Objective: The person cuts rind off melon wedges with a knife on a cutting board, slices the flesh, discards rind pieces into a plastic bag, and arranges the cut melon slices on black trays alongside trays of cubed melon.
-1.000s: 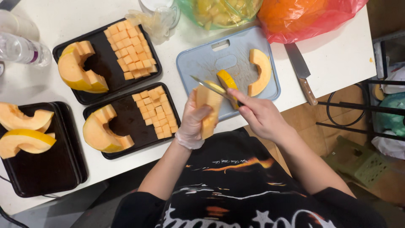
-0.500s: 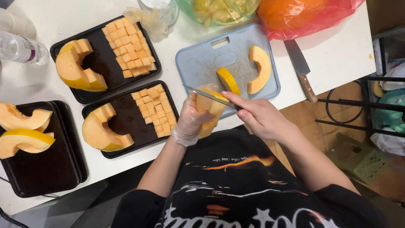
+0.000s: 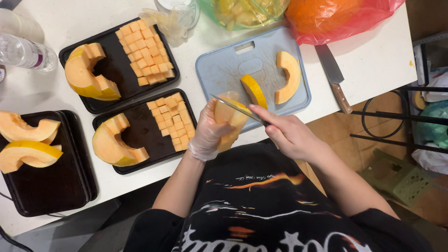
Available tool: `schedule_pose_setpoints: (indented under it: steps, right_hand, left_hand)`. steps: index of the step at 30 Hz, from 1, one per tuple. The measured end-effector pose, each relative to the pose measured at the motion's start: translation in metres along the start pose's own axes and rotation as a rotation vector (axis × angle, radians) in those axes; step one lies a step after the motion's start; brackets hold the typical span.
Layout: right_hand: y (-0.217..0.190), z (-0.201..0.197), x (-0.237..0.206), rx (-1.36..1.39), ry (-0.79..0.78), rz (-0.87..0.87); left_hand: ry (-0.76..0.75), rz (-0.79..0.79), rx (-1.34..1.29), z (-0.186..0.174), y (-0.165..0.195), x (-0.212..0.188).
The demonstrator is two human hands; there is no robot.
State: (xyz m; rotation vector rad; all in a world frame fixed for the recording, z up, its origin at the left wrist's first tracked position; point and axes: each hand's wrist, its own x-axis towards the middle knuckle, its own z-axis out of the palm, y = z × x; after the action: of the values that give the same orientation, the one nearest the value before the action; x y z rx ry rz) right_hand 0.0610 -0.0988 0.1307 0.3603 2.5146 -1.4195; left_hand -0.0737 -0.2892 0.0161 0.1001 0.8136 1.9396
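My left hand (image 3: 208, 135), in a clear glove, holds an orange melon slice (image 3: 228, 122) upright over the table's front edge. My right hand (image 3: 290, 133) grips a knife (image 3: 235, 108) whose blade lies across the top of that slice. Just beyond, on a grey-blue cutting board (image 3: 224, 70), lie a strip of yellow rind (image 3: 254, 90) and a peeled melon wedge (image 3: 289, 77).
Two black trays (image 3: 114, 67) (image 3: 140, 130) left of the board hold melon cubes and curved wedges. A third black tray (image 3: 51, 186) at far left carries two wedges. A larger knife (image 3: 332, 74) lies right of the board. Bottle, red bag and green bowl stand at the back.
The knife blade has moved along the held slice, and both hands have shifted slightly. The rind strip and wedge on the board stay put.
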Motion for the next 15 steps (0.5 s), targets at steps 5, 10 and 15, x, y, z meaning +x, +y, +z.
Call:
schedule_pose_setpoints:
  steps: [5, 10, 15]
  right_hand:
    - [-0.001, -0.002, 0.000, -0.033, 0.011, -0.112]
    - [-0.003, -0.003, -0.004, 0.019, -0.018, -0.011]
    - [-0.001, -0.002, -0.007, 0.005, 0.002, -0.060]
  left_hand:
    - [-0.003, 0.030, 0.002, 0.000, 0.005, 0.001]
    - [0.052, -0.070, 0.126, 0.005, 0.011, -0.002]
    - [-0.001, 0.005, 0.078, 0.005, 0.019, -0.002]
